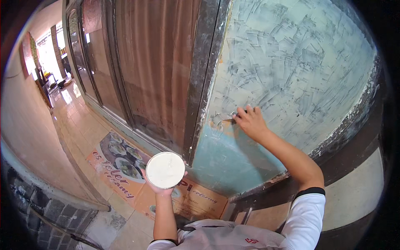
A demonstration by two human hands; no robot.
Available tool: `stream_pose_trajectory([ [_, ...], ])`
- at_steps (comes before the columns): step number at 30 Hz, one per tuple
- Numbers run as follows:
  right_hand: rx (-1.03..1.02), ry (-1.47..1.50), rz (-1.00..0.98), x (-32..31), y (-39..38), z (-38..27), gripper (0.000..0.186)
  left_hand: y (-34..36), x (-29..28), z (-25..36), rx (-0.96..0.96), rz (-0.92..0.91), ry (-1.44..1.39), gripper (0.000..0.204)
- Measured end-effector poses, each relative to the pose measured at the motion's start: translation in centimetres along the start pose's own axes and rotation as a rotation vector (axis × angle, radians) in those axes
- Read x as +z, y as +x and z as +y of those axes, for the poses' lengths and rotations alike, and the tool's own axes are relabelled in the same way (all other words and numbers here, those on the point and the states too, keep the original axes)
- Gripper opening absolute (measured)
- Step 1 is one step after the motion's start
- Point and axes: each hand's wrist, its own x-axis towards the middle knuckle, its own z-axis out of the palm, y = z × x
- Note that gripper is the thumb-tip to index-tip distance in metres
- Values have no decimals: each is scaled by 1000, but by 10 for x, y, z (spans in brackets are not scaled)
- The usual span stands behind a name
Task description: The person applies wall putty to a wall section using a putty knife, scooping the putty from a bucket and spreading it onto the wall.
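Note:
My left hand (164, 192) is wrapped round a round tub (166, 170) from below, its fingers showing at the sides. Smooth white putty fills the tub's top. Up against the wall panel (287, 71), my right hand (252, 123) grips a putty knife (225, 116), its blade lying at the panel's left side; the handle is mostly hidden by the fingers. Streaky white putty covers the panel above the blade. Below it shows bare blue-green paint (225, 154), with a small tan patch next to the blade.
Left of the panel stands a dark, worn wooden frame (203, 83) with glass and brown curtains (156, 62) behind. An orange printed banner (129, 183) lies on the tiled floor (79, 131). A low curved wall (33, 125) runs along the left.

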Motion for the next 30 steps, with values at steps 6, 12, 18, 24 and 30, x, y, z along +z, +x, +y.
stream_pose_trajectory([
  [6,-44,-33,71,35,-7,-37,9,1,6,-5,-13,35,110,105],
  [12,28,56,-39,6,-16,14,20,-3,0,-3,-40,6,56,105],
  [18,12,62,-89,5,-19,-16,20,-7,-4,-5,-50,21,98,104],
  [24,85,13,-73,28,-17,-18,12,-7,-1,-9,19,83,126,103],
  [30,93,-6,-122,-18,-22,13,21,-12,7,-13,-64,-39,-12,110],
])
